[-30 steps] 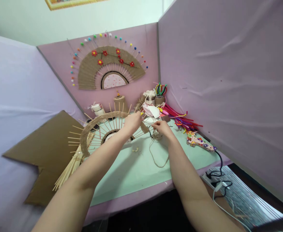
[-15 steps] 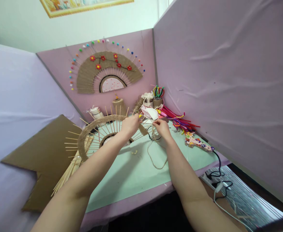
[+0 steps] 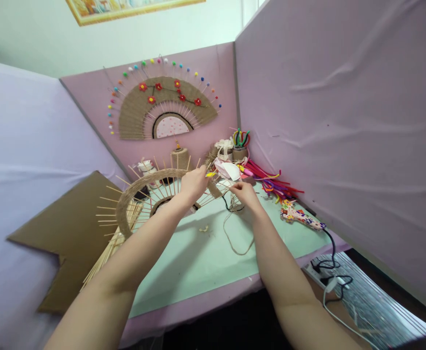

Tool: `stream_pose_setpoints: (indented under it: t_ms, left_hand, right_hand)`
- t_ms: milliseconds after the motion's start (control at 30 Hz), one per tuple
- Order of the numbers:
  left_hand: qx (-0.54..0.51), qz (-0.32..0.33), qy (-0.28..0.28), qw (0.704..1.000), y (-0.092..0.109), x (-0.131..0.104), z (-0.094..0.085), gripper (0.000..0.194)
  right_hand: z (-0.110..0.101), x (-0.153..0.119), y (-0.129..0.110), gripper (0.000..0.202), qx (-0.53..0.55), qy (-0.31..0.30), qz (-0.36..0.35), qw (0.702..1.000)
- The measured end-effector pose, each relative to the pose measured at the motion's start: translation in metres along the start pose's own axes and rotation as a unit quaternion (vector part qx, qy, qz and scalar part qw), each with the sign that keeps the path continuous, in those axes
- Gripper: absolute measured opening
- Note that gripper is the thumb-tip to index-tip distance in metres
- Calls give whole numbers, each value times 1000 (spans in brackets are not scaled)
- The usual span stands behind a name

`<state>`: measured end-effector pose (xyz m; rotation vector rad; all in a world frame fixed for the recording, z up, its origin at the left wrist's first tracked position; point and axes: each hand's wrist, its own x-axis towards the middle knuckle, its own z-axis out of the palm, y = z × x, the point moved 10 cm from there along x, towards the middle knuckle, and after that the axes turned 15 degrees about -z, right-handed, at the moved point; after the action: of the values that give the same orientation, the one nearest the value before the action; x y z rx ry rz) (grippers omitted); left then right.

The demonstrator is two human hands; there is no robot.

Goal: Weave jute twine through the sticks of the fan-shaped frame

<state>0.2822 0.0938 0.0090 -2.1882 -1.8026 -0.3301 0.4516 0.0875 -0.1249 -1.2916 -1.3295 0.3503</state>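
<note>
My left hand (image 3: 194, 183) is closed on the woven band of a half-round fan frame (image 3: 124, 206), made of thin wooden sticks with twine woven through them. The frame is held up over the table, its sticks spreading outward and its dark-edged inner half circle partly behind my left forearm. Close by on the right, my right hand (image 3: 245, 193) pinches jute twine (image 3: 230, 240) near the band's right end. A loop of that twine hangs down over the table below my right hand.
A finished fan (image 3: 132, 114) with red flowers hangs on the pink back panel. Behind the frame stands a twine spool (image 3: 179, 158). Pipe cleaners (image 3: 267, 177) and a patterned glue gun (image 3: 300, 216) lie right. Bundled sticks (image 3: 105, 253) and cardboard (image 3: 67, 238) are left.
The view has shifted slightly. The frame has tilted a little in my left hand, while my right hand still pinches the twine in nearly the same place.
</note>
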Motion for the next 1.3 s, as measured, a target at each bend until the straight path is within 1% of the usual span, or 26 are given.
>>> stream_pose_setpoints:
  t_ms: [133,300,367,433,567,633,700,867,1000,1133,1233,1300]
  left_hand:
    - [-8,4,0,1000,0,-3,-5,23]
    - [-18,7,-3,1000,-1,-6,-8,23]
    - [-19,5,-3,1000,-3,-5,-9,23]
    - [-20,4,0,1000,-4,-3,-11,23]
    - [-19,-9,12,1000,-8,3,-11,24]
    - [-15,-18,12,1000,-9,5,-6,25]
    - [-11,-23,7,1000,-9,6,2,26]
    - [-13,-25,0,1000,-2,3,20,27]
    - [1,-27,-19,999,6,-3,35,29]
    - [12,-13,-41,999,15,-12,55,26]
    - [13,-2,-49,999,17,-17,65,26]
    - [13,3,-52,999,17,-20,68,27]
  right_hand:
    - [-9,3,7,14,-8,40,6,999]
    - [-10,5,8,18,-8,36,4,999]
    - [-6,4,9,18,-12,17,8,1000]
    - [4,2,8,15,-16,-17,13,1000]
    - [36,-8,1,11,-31,-105,12,994]
    - [51,-14,-4,11,-45,-151,4,988]
    - [61,-19,-8,10,-68,-189,-3,980]
    - [64,-25,-6,11,-162,-240,-10,957]
    - [72,-31,-9,11,-204,-279,-23,938]
    - [76,-34,-19,8,-219,-298,-42,928]
    - [71,-31,-22,8,-225,-288,-47,930]
    - [65,-28,-21,10,-229,-273,-46,933]
